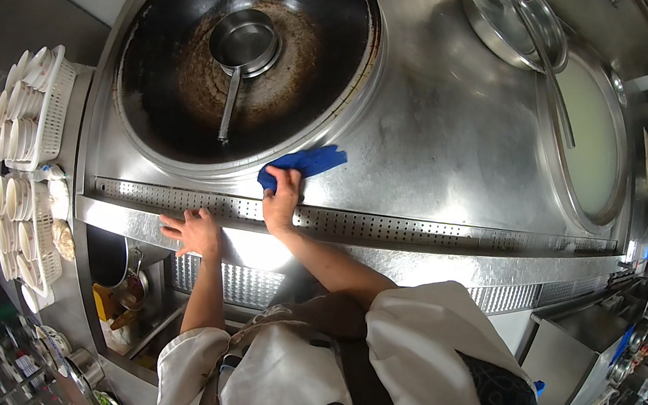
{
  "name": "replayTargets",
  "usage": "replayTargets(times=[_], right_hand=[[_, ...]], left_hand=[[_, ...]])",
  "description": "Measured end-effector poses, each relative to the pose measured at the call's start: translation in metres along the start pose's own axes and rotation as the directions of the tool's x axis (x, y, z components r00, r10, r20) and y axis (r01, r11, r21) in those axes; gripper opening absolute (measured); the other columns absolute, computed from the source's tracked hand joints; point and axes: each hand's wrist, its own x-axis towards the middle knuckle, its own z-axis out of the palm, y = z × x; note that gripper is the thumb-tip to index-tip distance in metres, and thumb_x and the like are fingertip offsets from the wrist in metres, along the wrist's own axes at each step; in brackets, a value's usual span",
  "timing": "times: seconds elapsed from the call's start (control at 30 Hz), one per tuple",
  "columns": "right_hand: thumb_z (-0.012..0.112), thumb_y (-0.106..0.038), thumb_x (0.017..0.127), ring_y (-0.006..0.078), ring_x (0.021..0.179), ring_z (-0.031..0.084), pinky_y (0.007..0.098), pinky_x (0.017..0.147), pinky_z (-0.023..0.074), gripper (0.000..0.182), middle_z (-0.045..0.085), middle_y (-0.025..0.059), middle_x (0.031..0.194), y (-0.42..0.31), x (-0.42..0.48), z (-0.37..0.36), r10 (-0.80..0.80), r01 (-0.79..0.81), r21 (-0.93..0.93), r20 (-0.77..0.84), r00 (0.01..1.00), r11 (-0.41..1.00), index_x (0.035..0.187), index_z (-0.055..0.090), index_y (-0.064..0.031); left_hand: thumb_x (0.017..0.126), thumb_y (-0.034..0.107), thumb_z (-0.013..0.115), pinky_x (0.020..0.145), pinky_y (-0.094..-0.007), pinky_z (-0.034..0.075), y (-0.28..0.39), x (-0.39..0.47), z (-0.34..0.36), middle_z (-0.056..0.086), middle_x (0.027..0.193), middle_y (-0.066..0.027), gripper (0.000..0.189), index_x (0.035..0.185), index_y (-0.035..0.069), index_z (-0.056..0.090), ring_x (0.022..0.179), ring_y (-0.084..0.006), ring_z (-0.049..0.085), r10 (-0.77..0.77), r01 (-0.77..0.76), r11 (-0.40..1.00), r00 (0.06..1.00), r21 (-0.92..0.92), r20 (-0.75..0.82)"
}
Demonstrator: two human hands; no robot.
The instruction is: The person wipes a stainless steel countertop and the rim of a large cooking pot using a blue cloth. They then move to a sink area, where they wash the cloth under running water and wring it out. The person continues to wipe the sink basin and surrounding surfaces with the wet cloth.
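Note:
My right hand (282, 199) grips a blue cloth (316, 160) against the stainless steel stove top (431, 156), beside the near rim of a large wok (156, 108). The cloth fans out to the right of my fingers. My left hand (197, 232) rests with spread fingers on the stove's front ledge (317, 250), and nothing is in it. Between the stove top and that ledge runs a perforated drain strip (383, 227). Inside the wok sits a metal ladle-like pot (244, 40), its handle pointing towards me.
A round well of cloudy liquid (586, 147) is set into the right side. A metal basin (482, 28) with a long-handled ladle (548, 66) overlaps its far edge. On the left stand white plastic baskets (54, 118) of white bowls (28, 102). Below the ledge is an open shelf with pans (132, 290).

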Motion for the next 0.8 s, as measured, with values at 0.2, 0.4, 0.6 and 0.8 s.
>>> replayTargets(times=[0.2, 0.4, 0.6, 0.8], right_hand=[[0.051, 0.004, 0.064, 0.0200, 0.070, 0.056, 0.0299, 0.066, 0.0450, 0.024, 0.060, 0.0079, 0.080, 0.029, 0.040, -0.044, 0.018, -0.114, 0.174, 0.474, 0.881, 0.978, 0.079, 0.065, -0.0088], [0.044, 0.002, 0.070, 0.0157, 0.083, 0.052, 0.0257, 0.073, 0.0420, 0.037, 0.058, 0.0049, 0.094, 0.090, 0.141, -0.189, 0.022, -0.054, 0.205, 0.154, 0.988, 0.977, 0.103, 0.057, -0.0084], [0.057, -0.036, 0.076, 0.0353, 0.111, 0.041, 0.0418, 0.092, 0.0353, 0.047, 0.042, 0.0178, 0.122, 0.094, 0.139, -0.216, -0.126, 0.170, -0.548, 0.117, 0.985, 0.819, 0.119, 0.045, -0.0212], [0.063, -0.013, 0.067, 0.0302, 0.094, 0.047, 0.0434, 0.074, 0.0408, 0.024, 0.048, 0.0092, 0.103, 0.087, 0.160, -0.198, -0.145, 0.267, -0.669, 0.233, 0.962, 0.693, 0.088, 0.054, -0.0184]], left_hand=[[0.080, 0.033, 0.048, 0.080, -0.0724, 0.025, 0.002, 0.003, 0.001, 0.005, 0.142, -0.0128, 0.035, 0.104, 0.010, 0.059, 0.129, -0.0365, 0.007, -0.002, 0.002, 1.000, 1.000, -0.003, -0.003], [0.079, 0.033, 0.049, 0.080, -0.0731, 0.024, -0.001, 0.004, 0.006, 0.006, 0.142, -0.0129, 0.036, 0.107, 0.012, 0.058, 0.129, -0.0356, 0.006, -0.010, 0.010, 1.000, 1.000, 0.004, -0.007], [0.080, 0.035, 0.049, 0.081, -0.0737, 0.024, -0.001, 0.003, 0.006, 0.006, 0.142, -0.0114, 0.036, 0.108, 0.015, 0.058, 0.129, -0.0353, 0.007, -0.012, 0.012, 1.000, 1.000, 0.013, 0.006], [0.080, 0.033, 0.050, 0.081, -0.0731, 0.024, 0.005, 0.004, 0.006, 0.006, 0.143, -0.0075, 0.034, 0.107, 0.013, 0.059, 0.129, -0.0343, 0.010, -0.004, 0.004, 1.000, 1.000, -0.006, -0.020]])
